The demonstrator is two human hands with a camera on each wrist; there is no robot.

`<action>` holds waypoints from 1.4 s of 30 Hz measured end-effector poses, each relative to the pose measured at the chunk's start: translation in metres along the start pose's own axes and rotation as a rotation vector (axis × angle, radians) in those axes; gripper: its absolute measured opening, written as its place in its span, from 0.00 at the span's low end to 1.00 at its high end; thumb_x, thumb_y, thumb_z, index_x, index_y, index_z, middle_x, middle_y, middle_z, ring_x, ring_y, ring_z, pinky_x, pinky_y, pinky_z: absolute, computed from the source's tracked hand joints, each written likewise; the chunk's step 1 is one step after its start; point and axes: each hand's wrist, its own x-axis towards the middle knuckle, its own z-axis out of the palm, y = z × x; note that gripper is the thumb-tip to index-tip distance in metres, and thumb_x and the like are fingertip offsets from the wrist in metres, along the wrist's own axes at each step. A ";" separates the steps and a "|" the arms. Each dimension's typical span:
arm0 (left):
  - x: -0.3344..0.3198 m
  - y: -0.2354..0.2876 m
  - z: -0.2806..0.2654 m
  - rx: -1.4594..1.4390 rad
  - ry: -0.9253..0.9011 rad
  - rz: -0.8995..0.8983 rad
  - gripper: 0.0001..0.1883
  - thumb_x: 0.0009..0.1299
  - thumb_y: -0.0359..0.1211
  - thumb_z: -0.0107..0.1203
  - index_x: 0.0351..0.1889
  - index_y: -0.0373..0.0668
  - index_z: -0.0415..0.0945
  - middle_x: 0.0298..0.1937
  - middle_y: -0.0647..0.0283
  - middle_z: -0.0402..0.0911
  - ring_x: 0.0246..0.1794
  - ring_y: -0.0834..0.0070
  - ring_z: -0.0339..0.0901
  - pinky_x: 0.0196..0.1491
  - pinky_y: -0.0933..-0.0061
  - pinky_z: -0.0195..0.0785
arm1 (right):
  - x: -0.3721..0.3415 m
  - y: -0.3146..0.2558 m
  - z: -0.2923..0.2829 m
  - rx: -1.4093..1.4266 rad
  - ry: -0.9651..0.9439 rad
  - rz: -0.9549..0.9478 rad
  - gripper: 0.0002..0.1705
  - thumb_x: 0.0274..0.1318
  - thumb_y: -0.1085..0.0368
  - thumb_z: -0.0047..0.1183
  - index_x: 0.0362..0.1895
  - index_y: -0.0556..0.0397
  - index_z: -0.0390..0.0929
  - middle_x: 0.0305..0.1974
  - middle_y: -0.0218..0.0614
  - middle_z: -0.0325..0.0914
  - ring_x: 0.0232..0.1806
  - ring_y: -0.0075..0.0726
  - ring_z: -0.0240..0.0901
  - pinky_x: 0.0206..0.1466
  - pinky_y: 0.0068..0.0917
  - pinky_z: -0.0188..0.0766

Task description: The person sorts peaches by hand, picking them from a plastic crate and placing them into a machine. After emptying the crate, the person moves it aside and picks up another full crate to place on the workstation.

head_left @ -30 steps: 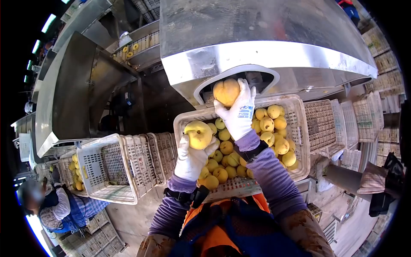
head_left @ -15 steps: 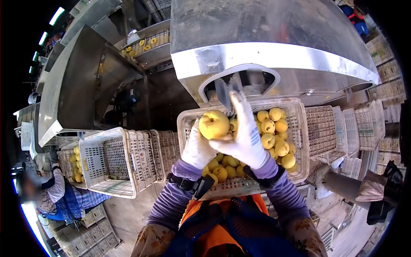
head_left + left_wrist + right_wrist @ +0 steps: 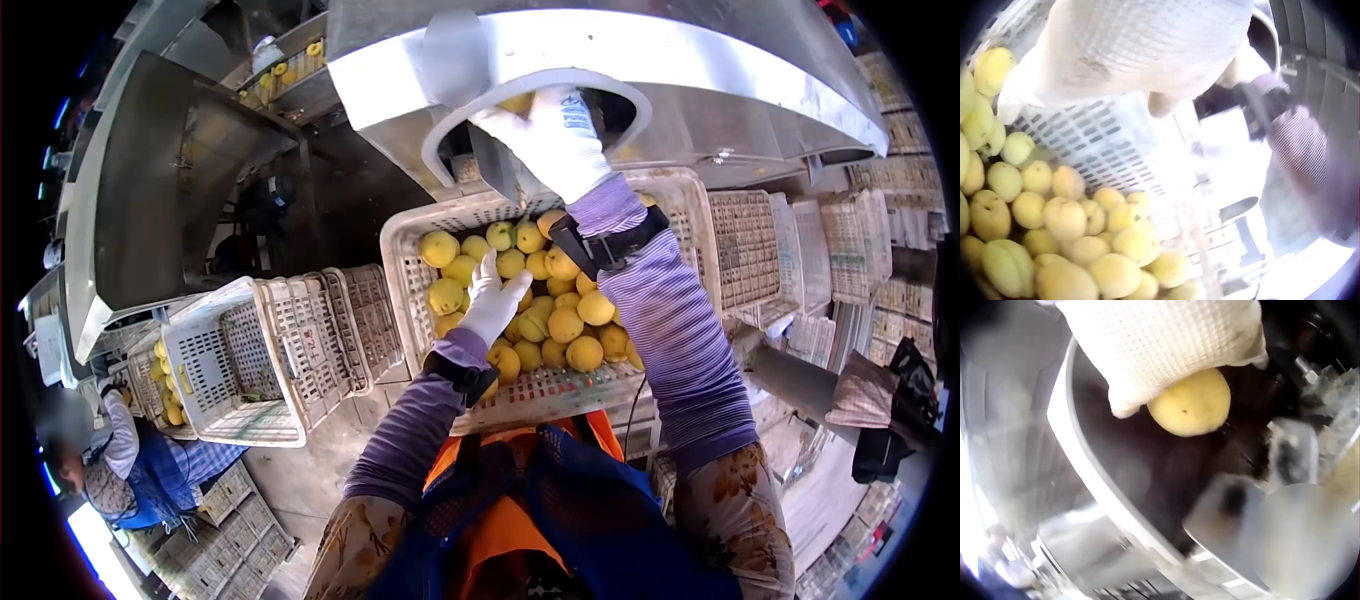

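Inside the machine's rounded opening (image 3: 640, 112), my right hand (image 3: 562, 150) in a white glove grips a yellow peach (image 3: 1191, 405). In the right wrist view the fruit shows below the gloved fingers, against the dark interior. My left hand (image 3: 492, 302), gloved too, hovers low over the peaches (image 3: 565, 325) with its fingers extended and nothing in its grasp. The left wrist view shows this glove above the fruit in the white plastic crate (image 3: 400, 255). A metal blade-like plate (image 3: 492, 160) hangs at the opening's left side, beside the right hand.
The steel machine housing (image 3: 700, 70) rises directly behind the crate. Stacked crates stand to the left (image 3: 240, 365) and right (image 3: 745, 250). At the far left is another person (image 3: 130, 450). A conveyor with fruit (image 3: 285, 70) runs at the back left.
The yellow peach has passed from my left hand to my right, which has moved up into the opening. The earlier, oranger peach has left the right hand. My left hand has lowered over the crate.
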 end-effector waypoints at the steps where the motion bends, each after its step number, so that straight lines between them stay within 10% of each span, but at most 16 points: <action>1: 0.013 0.005 -0.017 -0.580 -0.165 -0.116 0.46 0.67 0.50 0.60 0.77 0.44 0.49 0.76 0.44 0.53 0.73 0.45 0.53 0.72 0.48 0.52 | -0.020 -0.007 -0.013 -0.027 0.191 -0.217 0.38 0.49 0.39 0.66 0.48 0.63 0.76 0.36 0.53 0.80 0.41 0.56 0.79 0.45 0.42 0.76; 2: 0.020 0.011 -0.031 -1.158 -0.335 -0.243 0.47 0.64 0.50 0.63 0.76 0.44 0.52 0.74 0.43 0.55 0.71 0.44 0.56 0.71 0.47 0.55 | -0.036 0.008 -0.015 -0.091 0.380 -0.403 0.30 0.53 0.45 0.65 0.45 0.59 0.77 0.32 0.51 0.80 0.36 0.56 0.79 0.40 0.44 0.75; 4: 0.026 0.027 -0.028 -1.013 -0.526 -0.032 0.47 0.64 0.52 0.62 0.76 0.43 0.54 0.70 0.38 0.63 0.71 0.42 0.59 0.71 0.48 0.56 | -0.088 0.052 -0.027 -0.195 0.130 -0.256 0.24 0.54 0.52 0.64 0.46 0.56 0.76 0.36 0.48 0.80 0.38 0.54 0.79 0.43 0.43 0.74; 8: 0.007 0.083 -0.014 -0.584 -0.646 0.410 0.50 0.60 0.53 0.62 0.76 0.43 0.51 0.69 0.45 0.67 0.69 0.48 0.65 0.67 0.48 0.59 | -0.176 0.101 -0.024 -1.021 -0.877 0.114 0.24 0.56 0.57 0.58 0.57 0.46 0.75 0.59 0.35 0.76 0.70 0.42 0.64 0.70 0.47 0.61; 11: 0.014 0.085 0.002 -0.751 -0.618 0.377 0.49 0.60 0.51 0.65 0.75 0.42 0.55 0.68 0.48 0.68 0.68 0.52 0.67 0.67 0.49 0.59 | -0.226 0.183 0.003 -1.529 -0.810 -0.433 0.40 0.54 0.46 0.58 0.70 0.44 0.66 0.61 0.33 0.72 0.77 0.41 0.50 0.78 0.66 0.34; 14: 0.027 0.051 0.020 -1.161 -0.671 0.260 0.46 0.60 0.50 0.66 0.73 0.42 0.58 0.66 0.53 0.71 0.65 0.60 0.70 0.65 0.48 0.62 | -0.194 0.135 -0.011 -1.304 -0.980 -0.139 0.38 0.52 0.46 0.61 0.66 0.47 0.69 0.62 0.32 0.72 0.76 0.42 0.53 0.77 0.65 0.37; 19: -0.007 -0.006 -0.054 -2.666 -0.620 -0.285 0.41 0.60 0.58 0.66 0.66 0.46 0.66 0.61 0.58 0.74 0.59 0.64 0.75 0.65 0.41 0.67 | -0.204 0.081 -0.038 0.181 -0.245 0.128 0.42 0.40 0.68 0.67 0.64 0.52 0.66 0.60 0.47 0.72 0.65 0.55 0.66 0.68 0.41 0.63; 23: -0.015 -0.022 -0.133 -2.768 -0.317 -0.212 0.42 0.61 0.61 0.62 0.66 0.44 0.67 0.63 0.54 0.74 0.62 0.59 0.73 0.67 0.43 0.65 | -0.196 0.035 -0.023 0.100 -0.171 -0.041 0.47 0.39 0.69 0.66 0.68 0.54 0.62 0.68 0.52 0.60 0.71 0.59 0.56 0.75 0.45 0.53; 32: -0.002 -0.055 -0.201 -2.687 0.067 -0.113 0.44 0.63 0.65 0.60 0.66 0.43 0.66 0.63 0.54 0.74 0.66 0.59 0.70 0.72 0.50 0.59 | -0.153 -0.039 -0.011 0.063 0.407 -0.374 0.49 0.37 0.67 0.72 0.67 0.57 0.62 0.60 0.52 0.70 0.61 0.58 0.69 0.65 0.47 0.67; 38: 0.004 -0.072 -0.139 -2.717 -0.120 -0.261 0.42 0.65 0.67 0.56 0.66 0.48 0.66 0.58 0.54 0.76 0.49 0.65 0.77 0.49 0.65 0.73 | -0.073 0.031 0.054 -0.408 0.450 -0.292 0.47 0.41 0.58 0.70 0.64 0.59 0.61 0.61 0.53 0.68 0.70 0.63 0.60 0.76 0.61 0.45; 42: -0.003 -0.082 -0.147 -2.718 -0.103 -0.218 0.39 0.67 0.56 0.62 0.69 0.45 0.64 0.61 0.58 0.74 0.60 0.61 0.74 0.59 0.55 0.71 | -0.046 0.036 0.061 -0.452 0.474 -0.253 0.45 0.42 0.53 0.70 0.60 0.62 0.62 0.56 0.55 0.69 0.66 0.63 0.63 0.76 0.61 0.45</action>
